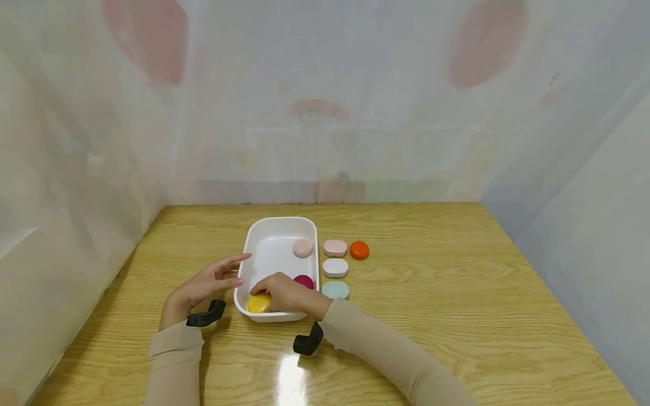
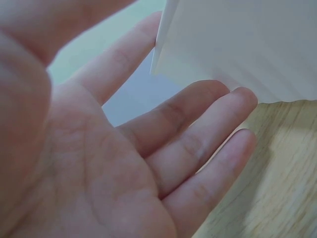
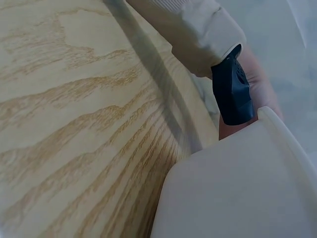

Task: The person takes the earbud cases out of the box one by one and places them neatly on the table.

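Observation:
A white tray (image 1: 271, 254) lies on the wooden table. My right hand (image 1: 284, 293) reaches into its near end, fingers and thumb around a glossy yellow disc (image 1: 258, 303) by the near left corner. Partly behind that hand is a crimson disc (image 1: 304, 281); a pale pink disc (image 1: 302, 248) sits farther back along the tray's right wall. My left hand (image 1: 210, 282) is at the tray's left side, its fingers extended. In the left wrist view, fingertips (image 2: 242, 99) meet the tray wall. The right wrist view shows the tray's outer wall (image 3: 223, 188), not the right hand.
Right of the tray stand a pink oval piece (image 1: 335, 247), a white oval piece (image 1: 336, 267) and a mint oval piece (image 1: 336, 290). Beside the pink one lies an orange disc (image 1: 359, 250). Pale curtains (image 1: 325, 152) hang around the table (image 1: 457, 293).

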The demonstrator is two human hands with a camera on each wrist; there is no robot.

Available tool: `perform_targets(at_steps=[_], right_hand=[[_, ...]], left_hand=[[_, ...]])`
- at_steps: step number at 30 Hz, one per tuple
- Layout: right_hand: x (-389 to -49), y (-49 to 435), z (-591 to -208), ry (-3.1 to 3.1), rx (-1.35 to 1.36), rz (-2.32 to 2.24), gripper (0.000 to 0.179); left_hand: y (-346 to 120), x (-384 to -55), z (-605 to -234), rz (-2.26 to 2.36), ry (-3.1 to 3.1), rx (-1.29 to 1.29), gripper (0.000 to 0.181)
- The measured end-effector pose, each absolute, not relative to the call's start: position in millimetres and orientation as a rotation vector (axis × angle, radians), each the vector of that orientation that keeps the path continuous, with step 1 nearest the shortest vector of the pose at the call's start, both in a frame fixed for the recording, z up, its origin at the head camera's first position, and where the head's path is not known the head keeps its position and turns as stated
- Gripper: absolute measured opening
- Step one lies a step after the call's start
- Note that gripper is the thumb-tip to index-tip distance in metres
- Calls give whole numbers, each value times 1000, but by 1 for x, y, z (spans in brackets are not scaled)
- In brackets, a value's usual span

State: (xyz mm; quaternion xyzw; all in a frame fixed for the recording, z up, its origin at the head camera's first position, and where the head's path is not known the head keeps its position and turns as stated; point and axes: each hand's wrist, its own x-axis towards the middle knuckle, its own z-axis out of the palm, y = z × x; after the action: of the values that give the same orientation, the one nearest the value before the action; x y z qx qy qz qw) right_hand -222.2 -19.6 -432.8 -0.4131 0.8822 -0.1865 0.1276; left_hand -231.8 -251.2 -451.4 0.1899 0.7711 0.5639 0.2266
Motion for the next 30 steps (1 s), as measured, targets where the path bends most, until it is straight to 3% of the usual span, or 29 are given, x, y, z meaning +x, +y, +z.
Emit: perform_targets(at_steps=[15,30], right_hand=[[-216,-11,-421,2612,-1100,-726,47],[-212,41,-404,2528,-1037,-1194,47]], left_hand=[[-252,-232,-452,1557,2116,523,68],[-252,-234,-453,1539,2164,489,66]])
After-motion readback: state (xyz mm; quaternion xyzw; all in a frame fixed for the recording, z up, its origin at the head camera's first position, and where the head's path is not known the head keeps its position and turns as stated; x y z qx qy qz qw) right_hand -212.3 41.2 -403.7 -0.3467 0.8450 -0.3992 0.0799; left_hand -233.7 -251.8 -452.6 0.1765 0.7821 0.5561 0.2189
